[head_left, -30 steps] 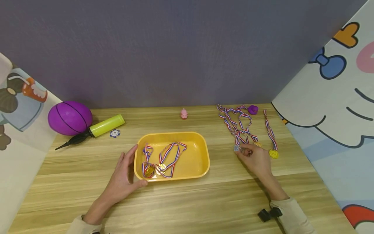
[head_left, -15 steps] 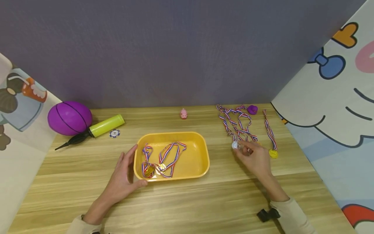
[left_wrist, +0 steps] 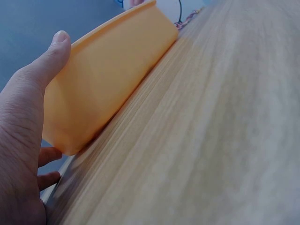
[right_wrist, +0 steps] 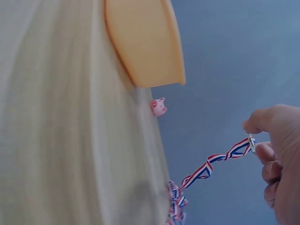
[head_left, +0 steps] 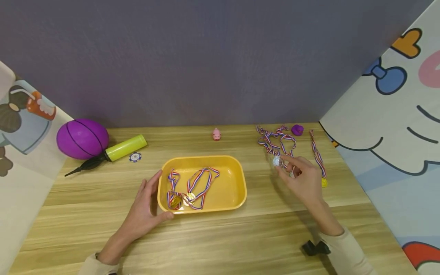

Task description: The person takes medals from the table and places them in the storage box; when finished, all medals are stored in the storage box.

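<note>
Clearly, right grip (head_left: 304, 179) pinching silver medal (head_left: 277, 161) at fingertips (right_wrist: 253, 123), left grip (head_left: 142, 214) (spread) touching tray (head_left: 227, 183)

We have a yellow rectangular plastic tray (head_left: 227, 189) on the wood-grain table (head_left: 213, 244), two gold round medals (head_left: 189, 199) inside. Left: purple oval ball (head_left: 82, 138), lime-green cylindrical pump (head_left: 126, 148), blue-and-white round chip (head_left: 135, 157). Behind: small pink pig figurine (head_left: 216, 134). Right, we have a silver round medal (head_left: 277, 161) in the right hand (head_left: 304, 181), tangled striped ribbons (head_left: 270, 144) behind it.
</note>
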### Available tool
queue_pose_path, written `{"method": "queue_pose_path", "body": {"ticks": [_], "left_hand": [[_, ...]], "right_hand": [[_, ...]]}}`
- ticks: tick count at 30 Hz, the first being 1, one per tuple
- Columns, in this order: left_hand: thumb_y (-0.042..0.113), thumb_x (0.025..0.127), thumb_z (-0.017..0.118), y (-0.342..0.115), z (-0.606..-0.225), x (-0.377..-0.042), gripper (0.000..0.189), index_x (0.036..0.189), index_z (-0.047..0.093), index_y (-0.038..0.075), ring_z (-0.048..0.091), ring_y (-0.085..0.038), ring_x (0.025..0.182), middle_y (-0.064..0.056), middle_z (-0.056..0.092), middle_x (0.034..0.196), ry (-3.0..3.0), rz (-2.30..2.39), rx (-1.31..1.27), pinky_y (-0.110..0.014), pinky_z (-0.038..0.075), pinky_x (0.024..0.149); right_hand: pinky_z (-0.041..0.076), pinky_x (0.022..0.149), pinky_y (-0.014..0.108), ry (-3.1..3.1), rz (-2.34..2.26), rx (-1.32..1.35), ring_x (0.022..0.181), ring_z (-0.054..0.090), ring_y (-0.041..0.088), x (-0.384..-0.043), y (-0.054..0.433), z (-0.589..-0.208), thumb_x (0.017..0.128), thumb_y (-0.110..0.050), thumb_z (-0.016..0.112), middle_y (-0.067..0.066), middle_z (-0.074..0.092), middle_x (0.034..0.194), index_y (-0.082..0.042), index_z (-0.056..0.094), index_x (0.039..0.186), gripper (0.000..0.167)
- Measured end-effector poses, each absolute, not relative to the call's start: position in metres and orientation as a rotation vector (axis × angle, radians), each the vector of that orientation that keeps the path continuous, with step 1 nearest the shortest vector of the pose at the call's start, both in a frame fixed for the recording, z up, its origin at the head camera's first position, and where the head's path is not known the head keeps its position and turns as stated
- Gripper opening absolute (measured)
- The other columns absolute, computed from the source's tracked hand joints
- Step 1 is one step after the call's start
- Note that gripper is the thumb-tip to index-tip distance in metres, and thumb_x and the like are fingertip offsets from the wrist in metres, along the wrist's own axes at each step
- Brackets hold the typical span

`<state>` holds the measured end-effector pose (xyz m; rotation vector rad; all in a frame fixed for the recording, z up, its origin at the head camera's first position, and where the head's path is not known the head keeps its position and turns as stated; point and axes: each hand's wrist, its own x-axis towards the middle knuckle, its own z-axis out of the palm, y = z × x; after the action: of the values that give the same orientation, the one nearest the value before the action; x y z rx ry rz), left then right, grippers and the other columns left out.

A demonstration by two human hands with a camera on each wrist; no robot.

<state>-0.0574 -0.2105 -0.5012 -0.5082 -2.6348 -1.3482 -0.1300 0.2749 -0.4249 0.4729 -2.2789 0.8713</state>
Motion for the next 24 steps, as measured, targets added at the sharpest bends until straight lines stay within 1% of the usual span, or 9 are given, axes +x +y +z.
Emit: {"method": "queue_pose_path", "body": {"ticks": [7, 11, 17, 24], "left_hand": [[0.07, 0.084, 0.088, -0.211, -0.502, -0.057, 0.127, 0.179, 0.017, 0.024, 0.045, -0.048, 0.155, -0.023, 0.052, 0.166, -2.63, -1.348, -0.514, -0.057, -0.001, 0.139], [0.071, 0.085, 0.087, -0.211, -0.502, -0.057, 0.127, 0.179, 0.017, 0.024, 0.045, -0.049, 0.155, -0.023, 0.053, 0.166, -2.63, -1.347, -0.513, -0.058, -0.001, 0.139], [0.07, 0.085, 0.087, -0.211, -0.502, -0.057, 0.127, 0.179, 0.017, 0.024, 0.044, -0.049, 0.156, -0.023, 0.051, 0.167, -2.632, -1.341, -0.514, -0.059, -0.001, 0.139], [0.07, 0.084, 0.088, -0.21, -0.502, -0.058, 0.127, 0.179, 0.017, 0.024, 0.044, -0.049, 0.156, -0.023, 0.051, 0.168, -2.632, -1.338, -0.513, -0.058, 0.0, 0.139]], "right_hand": [[0.031, 0.054, 0.014, -2.252, 0.899, 0.477, 0.059, 0.04, 0.001, -0.129, 0.27, -0.414, 0.08, -0.01, 0.093, 0.001, 0.063, 0.067, 0.0, 0.087, 0.103, 0.025], [0.031, 0.053, 0.015, -2.246, 0.89, 0.497, 0.058, 0.039, 0.002, -0.13, 0.268, -0.414, 0.079, -0.009, 0.094, -0.001, 0.063, 0.068, -0.001, 0.087, 0.103, 0.026], [0.033, 0.052, 0.015, -2.364, 0.833, 0.518, 0.058, 0.041, 0.002, -0.124, 0.26, -0.425, 0.079, -0.011, 0.096, -0.002, 0.064, 0.07, -0.003, 0.087, 0.105, 0.029], [0.04, 0.052, 0.017, -2.458, 0.766, 0.617, 0.06, 0.047, 0.001, -0.113, 0.244, -0.444, 0.076, -0.01, 0.1, -0.01, 0.063, 0.072, -0.008, 0.088, 0.104, 0.031]]}}
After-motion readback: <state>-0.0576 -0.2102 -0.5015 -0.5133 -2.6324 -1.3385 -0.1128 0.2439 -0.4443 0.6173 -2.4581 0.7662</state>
